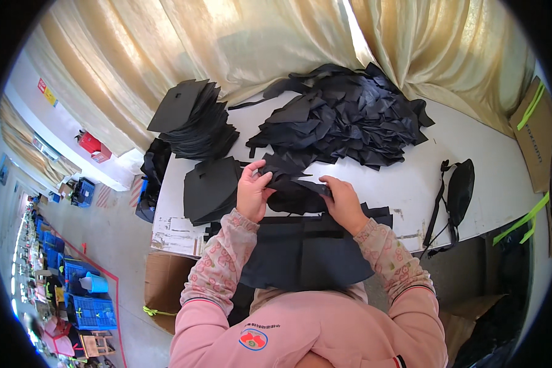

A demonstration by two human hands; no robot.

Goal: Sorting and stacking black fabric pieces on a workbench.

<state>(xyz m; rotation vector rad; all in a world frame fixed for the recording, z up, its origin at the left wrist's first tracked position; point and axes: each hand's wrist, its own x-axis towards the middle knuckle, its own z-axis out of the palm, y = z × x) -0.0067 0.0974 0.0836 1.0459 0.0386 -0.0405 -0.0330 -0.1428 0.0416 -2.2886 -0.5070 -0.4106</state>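
Observation:
My left hand [252,191] pinches a black fabric piece [283,168] between thumb and fingers, just in front of a large heap of black fabric pieces [343,119]. The fingers of my right hand [345,205] are closed on the other end of the black material, at a folded strip [313,186]. Whether both hands hold a single piece I cannot tell. Below them, a wide black fabric panel [300,257] hangs over the table's front edge toward my lap. Beside my left hand lies a low stack of black panels [210,190].
A taller stack of black panels [193,119] stands at the white table's [490,153] back left. On the right lies a black pouch with straps [460,193]. Cardboard boxes [168,279] stand under the left front edge. Beige curtains [227,43] hang behind; blue crates [94,311] sit on the floor, far left.

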